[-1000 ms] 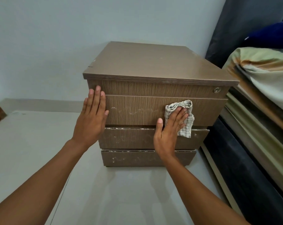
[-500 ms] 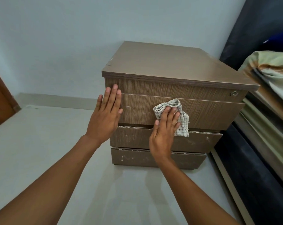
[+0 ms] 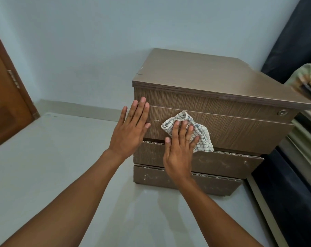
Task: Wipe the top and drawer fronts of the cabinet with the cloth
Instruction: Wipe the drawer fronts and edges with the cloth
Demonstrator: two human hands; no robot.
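Observation:
A brown wooden cabinet (image 3: 204, 73) with three drawer fronts stands on the pale floor against the wall. My right hand (image 3: 179, 150) presses a white checked cloth (image 3: 202, 138) flat against the left part of the top drawer front (image 3: 240, 132), fingers straight. My left hand (image 3: 130, 131) lies flat on the cabinet's left front edge, fingers straight and together. The two lower drawer fronts (image 3: 222, 162) carry whitish smudges.
A dark bed frame with folded bedding (image 3: 306, 81) sits close on the right of the cabinet. A wooden door (image 3: 6, 104) is at the far left. Pale floor (image 3: 53, 157) spreads in front and to the left.
My right hand has slid the cloth leftward along the top drawer front, close to my left hand. The view has shifted so the cabinet sits further right.

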